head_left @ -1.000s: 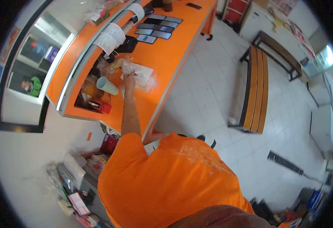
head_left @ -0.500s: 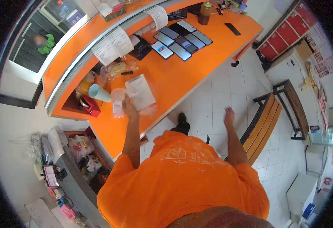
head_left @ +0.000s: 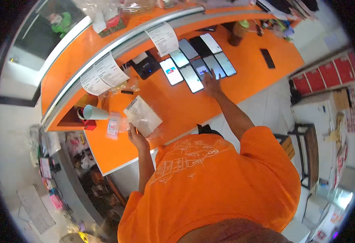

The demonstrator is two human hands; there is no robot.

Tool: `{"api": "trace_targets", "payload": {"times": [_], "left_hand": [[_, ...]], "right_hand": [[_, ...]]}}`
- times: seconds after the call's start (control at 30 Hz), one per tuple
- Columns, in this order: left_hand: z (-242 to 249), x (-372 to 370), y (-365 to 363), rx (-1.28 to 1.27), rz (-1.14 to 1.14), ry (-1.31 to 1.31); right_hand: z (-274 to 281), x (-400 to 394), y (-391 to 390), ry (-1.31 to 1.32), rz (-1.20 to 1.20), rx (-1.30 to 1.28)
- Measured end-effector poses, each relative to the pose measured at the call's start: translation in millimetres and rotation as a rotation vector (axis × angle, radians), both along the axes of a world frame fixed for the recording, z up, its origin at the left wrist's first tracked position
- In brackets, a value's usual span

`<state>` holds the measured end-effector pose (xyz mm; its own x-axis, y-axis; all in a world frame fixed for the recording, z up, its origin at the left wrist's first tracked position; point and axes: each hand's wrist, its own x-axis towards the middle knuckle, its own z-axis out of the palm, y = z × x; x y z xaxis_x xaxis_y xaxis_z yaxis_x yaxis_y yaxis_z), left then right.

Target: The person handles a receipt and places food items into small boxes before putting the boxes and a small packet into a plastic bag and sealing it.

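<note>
My right hand (head_left: 212,86) reaches over the counter with fingers spread, fingertips at the lower edges of phones in the front row. Beneath them, one phone (head_left: 199,67) has a lit screen with a picture. Several more lie side by side in rows, including a phone with a white screen and a red-blue picture (head_left: 172,72) at the left. My left hand (head_left: 138,137) is at the lower left edge of a paper packet in clear plastic (head_left: 144,116), its fingers slightly apart. Beside that hand lies a small clear bag with a printed label (head_left: 113,126).
A pale blue cup (head_left: 96,112) stands left of the packet. Printed receipts (head_left: 104,75) hang from the shelf edge. A black device (head_left: 147,66) sits beside the phones, a bottle (head_left: 239,32) behind them. Another dark phone (head_left: 267,58) lies farther right. A wooden bench (head_left: 287,146) stands behind.
My right hand has swung up from beside my body to the phones. My left hand has shifted to the packet's lower left edge. The view has turned and moved nearer the counter.
</note>
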<state>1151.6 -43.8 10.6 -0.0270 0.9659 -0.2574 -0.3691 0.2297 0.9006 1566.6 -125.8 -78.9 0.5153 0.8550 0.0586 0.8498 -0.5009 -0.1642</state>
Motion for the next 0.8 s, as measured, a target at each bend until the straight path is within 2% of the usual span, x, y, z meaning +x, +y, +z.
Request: {"api": "trace_targets", "payload": {"times": [0.03,0.13,0.23,0.33,0.4,0.47,0.53,0.57,0.6,0.63,0.67,0.73,0.8], "left_hand": [[1.4,4.2,-3.4,0.008,0.029,0.003],[11.5,18.5,-19.8,-0.04,0.113,0.1],[6.3,37.8,-24.8,-0.01,0.297,0.144],[8.7,42.1,-33.3,0.004,0.288,0.236],[10.9,50.0,-43.3,-0.01,0.41,0.242],[9.5,55.3,-53.4,0.027,0.501,0.351],[3.9,54.8,-64.4,0.097,0.563,0.567],[14.6,59.3,-69.4,0.099,0.571,0.641],[25.3,63.2,-70.8,0.139,0.577,0.707],[38.2,60.9,-75.1,0.178,0.576,0.778],[55.8,53.1,-82.5,0.243,0.448,0.672],[95.4,37.3,-85.4,0.405,0.161,0.441],[138.1,24.1,-98.9,0.481,0.061,0.319]], "right_hand": [[-6.9,3.0,-3.5,-0.007,0.041,0.165],[-5.2,15.8,-8.5,-0.01,0.138,0.196],[14.0,27.3,-4.6,0.002,0.259,0.144],[30.8,34.6,11.9,0.032,0.275,0.094],[67.0,31.8,37.0,0.282,0.291,0.179],[97.4,22.7,76.1,0.756,0.327,0.602],[143.1,-6.9,111.5,0.808,0.31,0.851],[154.1,-7.3,127.8,0.718,0.327,0.686],[133.9,-1.7,146.4,0.705,0.398,0.659],[165.7,-31.1,133.1,1.128,0.341,0.735],[208.8,-62.9,111.1,1.551,0.25,0.787],[226.6,-117.2,80.6,2.289,0.184,0.604],[195.3,-173.9,47.2,1.682,0.367,0.131]]}}
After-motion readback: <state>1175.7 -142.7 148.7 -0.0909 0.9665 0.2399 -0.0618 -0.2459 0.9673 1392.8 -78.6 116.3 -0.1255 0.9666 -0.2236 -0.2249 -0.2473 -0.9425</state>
